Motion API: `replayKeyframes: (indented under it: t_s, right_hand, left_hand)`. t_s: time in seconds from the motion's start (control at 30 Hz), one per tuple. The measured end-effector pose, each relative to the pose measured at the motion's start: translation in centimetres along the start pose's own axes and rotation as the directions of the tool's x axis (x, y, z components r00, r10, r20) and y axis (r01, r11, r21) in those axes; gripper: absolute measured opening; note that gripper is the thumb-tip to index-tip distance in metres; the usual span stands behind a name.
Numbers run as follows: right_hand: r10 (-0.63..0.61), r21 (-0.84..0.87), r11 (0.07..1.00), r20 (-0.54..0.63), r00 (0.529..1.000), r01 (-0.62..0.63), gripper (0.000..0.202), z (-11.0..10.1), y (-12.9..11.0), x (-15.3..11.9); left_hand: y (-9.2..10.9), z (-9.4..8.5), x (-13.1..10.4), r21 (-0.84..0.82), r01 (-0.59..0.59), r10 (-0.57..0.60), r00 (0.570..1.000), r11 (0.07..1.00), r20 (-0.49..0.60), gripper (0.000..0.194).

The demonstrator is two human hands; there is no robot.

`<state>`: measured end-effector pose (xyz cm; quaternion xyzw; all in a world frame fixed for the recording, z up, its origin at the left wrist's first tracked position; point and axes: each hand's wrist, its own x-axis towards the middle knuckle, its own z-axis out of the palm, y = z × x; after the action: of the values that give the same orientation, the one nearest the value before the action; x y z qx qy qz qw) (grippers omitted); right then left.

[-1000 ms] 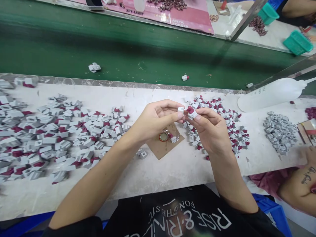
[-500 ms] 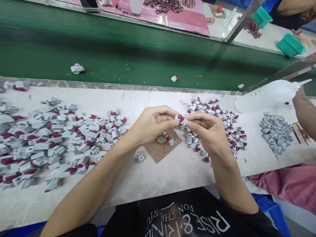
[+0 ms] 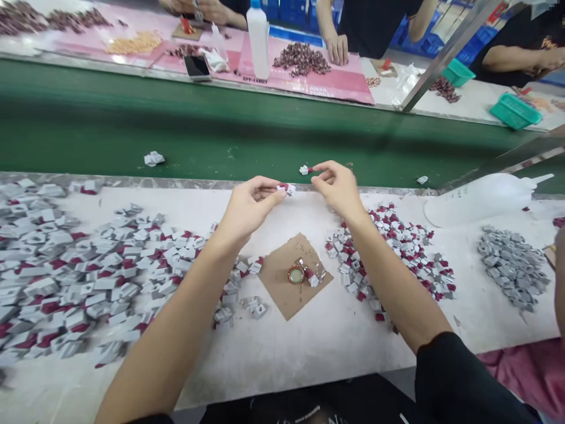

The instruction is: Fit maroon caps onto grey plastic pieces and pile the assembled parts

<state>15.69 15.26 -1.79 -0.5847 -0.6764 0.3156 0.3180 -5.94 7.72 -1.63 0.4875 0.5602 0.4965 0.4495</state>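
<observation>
My left hand (image 3: 247, 206) pinches a small white and maroon piece (image 3: 286, 189) between thumb and fingertips, above the back of the white table. To its right my right hand (image 3: 339, 188) reaches over the table's back edge, thumb and index finger apart. Its index fingertip is at the maroon end of a small piece (image 3: 305, 170) on the green belt; whether they touch I cannot tell. Below both hands lies a brown cardboard square (image 3: 286, 294) with a round red-rimmed item (image 3: 296, 274) and a grey and maroon piece (image 3: 313, 279) on it.
Grey and maroon pieces (image 3: 128, 265) spread over the left; a smaller pile (image 3: 397, 247) lies right of the cardboard. Farther right are a white bottle (image 3: 481, 200) and grey parts (image 3: 512, 265). Beyond the green belt (image 3: 242, 135), other people's hands (image 3: 338, 50) are at another table.
My hands have moved apart and toward the belt. The piece formerly between both hands is now in my left hand alone. The view has tilted up, showing more of the far table.
</observation>
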Motion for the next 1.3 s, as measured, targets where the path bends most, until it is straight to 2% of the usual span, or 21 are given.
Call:
replayKeyframes:
  t_s: [0.1,0.17,0.23,0.3,0.33,0.4,0.5,0.6,0.67,0.73,0.77,0.8,0.87,0.93,1.0,1.07,1.17,1.23,1.3]
  right_hand:
    - [0.015,-0.227,0.974,0.039,0.999,-0.006,0.031,3.3,-0.4,4.2]
    - [0.004,-0.248,0.969,0.065,0.998,0.012,0.022,4.5,-0.7,5.7]
    - [-0.004,-0.219,0.975,0.067,0.998,0.019,0.009,4.6,-0.7,6.1]
    - [-0.004,-0.19,0.982,0.048,0.999,0.013,0.002,3.5,-0.4,5.5]
    - [0.004,-0.136,0.991,0.041,0.999,0.001,0.006,2.7,-0.2,4.9]
    - [0.022,0.077,0.997,0.048,0.999,-0.025,0.016,0.8,0.4,2.9]
    - [0.041,0.451,0.889,0.085,0.995,-0.075,0.034,-2.0,1.3,-0.8]
    - [0.093,0.568,0.814,0.077,0.993,-0.12,0.045,-3.6,2.2,-3.9]
    - [0.124,0.578,0.806,0.051,0.991,-0.13,0.047,-4.1,2.7,-5.2]
    - [0.139,0.598,0.791,0.03,0.99,-0.129,0.048,-4.3,2.9,-6.1]
    - [0.145,0.622,0.772,0.027,0.989,-0.131,0.048,-4.2,2.9,-6.5]
    - [0.148,0.652,0.747,0.029,0.989,-0.131,0.048,-4.2,2.7,-6.9]
    - [0.14,0.701,0.701,0.045,0.989,-0.132,0.048,-3.9,2.2,-7.8]
    - [0.126,0.723,0.676,0.071,0.99,-0.138,0.047,-3.7,1.6,-8.8]
    - [0.129,0.738,0.657,0.091,0.987,-0.154,0.045,-3.7,1.1,-9.9]
    - [0.143,0.738,0.657,0.077,0.987,-0.153,0.042,-3.9,0.8,-11.1]
    - [0.092,0.613,0.788,-0.029,0.995,-0.055,0.038,-4.6,0.8,-13.0]
    - [0.007,0.454,0.891,-0.074,0.997,0.027,0.035,-5.2,1.1,-14.2]
    - [-0.045,0.327,0.943,-0.066,0.997,0.064,0.027,-5.6,1.5,-15.2]
  left_hand:
    - [-0.4,-0.3,1.7,0.02,0.066,-0.064,0.996,0.998,-0.06,0.018]
    - [-0.8,-0.1,2.9,0.083,0.095,-0.088,0.992,0.992,-0.088,0.016]
    - [-1.4,0.2,4.2,0.15,0.118,-0.1,0.987,0.982,-0.123,0.015]
    - [-2.1,0.6,5.7,0.2,0.136,-0.107,0.983,0.97,-0.151,0.016]
    - [-2.5,0.9,6.5,0.218,0.143,-0.111,0.982,0.965,-0.155,0.017]
    - [-3.0,1.7,8.0,0.259,0.155,-0.12,0.982,0.953,-0.146,0.021]
    - [-3.2,3.4,10.0,0.316,0.153,-0.123,0.986,0.936,-0.112,0.025]
    - [-2.5,4.8,10.7,0.371,0.143,-0.111,0.988,0.917,-0.106,0.028]
    - [-1.6,5.3,10.0,0.409,0.104,-0.058,0.991,0.906,-0.124,0.03]
    - [-0.4,5.5,8.0,0.401,-0.039,0.061,0.997,0.915,-0.044,0.033]
    - [0.3,5.5,6.7,0.357,-0.142,0.134,0.99,0.923,0.047,0.036]
    - [0.9,5.4,5.2,0.266,-0.241,0.201,0.965,0.933,0.168,0.038]
    - [2.1,5.4,2.1,0.056,-0.322,0.281,0.889,0.945,0.363,0.034]
    - [3.1,5.5,-0.4,-0.04,-0.327,0.312,0.849,0.944,0.427,0.023]
    - [3.5,5.4,-1.9,-0.038,-0.33,0.315,0.85,0.943,0.423,0.014]
    - [3.5,5.2,-2.6,-0.006,-0.32,0.293,0.858,0.947,0.422,0.011]
    - [2.9,4.9,-2.5,0.029,-0.246,0.199,0.842,0.969,0.502,0.014]
    - [2.6,4.8,-2.4,0.047,-0.193,0.13,0.8,0.98,0.586,0.019]
    - [2.5,5.1,-2.3,0.084,-0.159,0.065,0.75,0.984,0.658,0.021]
